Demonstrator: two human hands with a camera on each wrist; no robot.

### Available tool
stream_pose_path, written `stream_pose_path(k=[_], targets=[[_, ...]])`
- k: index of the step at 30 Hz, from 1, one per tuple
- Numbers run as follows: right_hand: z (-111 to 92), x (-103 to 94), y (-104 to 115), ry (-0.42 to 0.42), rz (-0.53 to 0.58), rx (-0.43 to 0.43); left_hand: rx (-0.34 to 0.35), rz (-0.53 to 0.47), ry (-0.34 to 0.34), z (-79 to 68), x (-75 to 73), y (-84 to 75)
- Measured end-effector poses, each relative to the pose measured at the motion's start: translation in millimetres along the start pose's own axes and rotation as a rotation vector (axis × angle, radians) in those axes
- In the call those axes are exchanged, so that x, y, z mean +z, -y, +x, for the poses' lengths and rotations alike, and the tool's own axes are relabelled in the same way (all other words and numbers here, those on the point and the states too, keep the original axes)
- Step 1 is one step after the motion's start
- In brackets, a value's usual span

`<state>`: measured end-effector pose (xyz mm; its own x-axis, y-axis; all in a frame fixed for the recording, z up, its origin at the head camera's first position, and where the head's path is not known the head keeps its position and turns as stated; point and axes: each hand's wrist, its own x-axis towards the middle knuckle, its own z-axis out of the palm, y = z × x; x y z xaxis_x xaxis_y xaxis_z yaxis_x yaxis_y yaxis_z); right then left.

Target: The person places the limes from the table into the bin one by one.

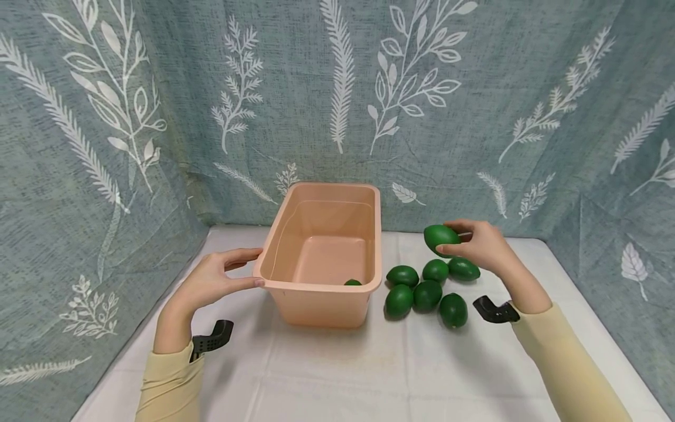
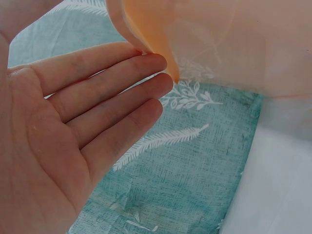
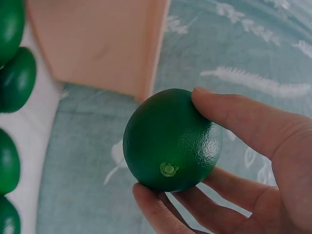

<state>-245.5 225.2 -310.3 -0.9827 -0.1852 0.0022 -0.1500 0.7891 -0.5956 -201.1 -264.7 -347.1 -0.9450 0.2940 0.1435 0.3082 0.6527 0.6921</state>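
My right hand (image 1: 477,243) holds a glossy dark green lime (image 1: 440,239) above the table, right of the tub. In the right wrist view, thumb and fingertips pinch this lime (image 3: 168,141) from opposite sides, its stem end showing. Several more limes (image 1: 427,296) lie in a group below and left of that hand. With its fingers extended, my left hand (image 1: 213,278) touches the near left corner of a peach-coloured plastic tub (image 1: 321,305), fingertips and thumb at the rim. Inside the tub, the top of one lime (image 1: 352,282) shows behind the near wall.
A white cloth (image 1: 327,375) covers the table. Blue-green fabric (image 1: 295,88) with white leaf prints hangs behind and at both sides. A black wrist mount (image 1: 213,338) sits on the left forearm, another mount (image 1: 495,309) on the right.
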Motion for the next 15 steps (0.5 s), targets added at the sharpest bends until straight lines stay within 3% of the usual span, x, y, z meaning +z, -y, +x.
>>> stream_pose_path(k=[15], targets=[[27.8, 1.3, 63.9, 0.028, -0.004, -0.094, 0.006, -0.001, 0.003, 1.3, -0.5, 1.1]])
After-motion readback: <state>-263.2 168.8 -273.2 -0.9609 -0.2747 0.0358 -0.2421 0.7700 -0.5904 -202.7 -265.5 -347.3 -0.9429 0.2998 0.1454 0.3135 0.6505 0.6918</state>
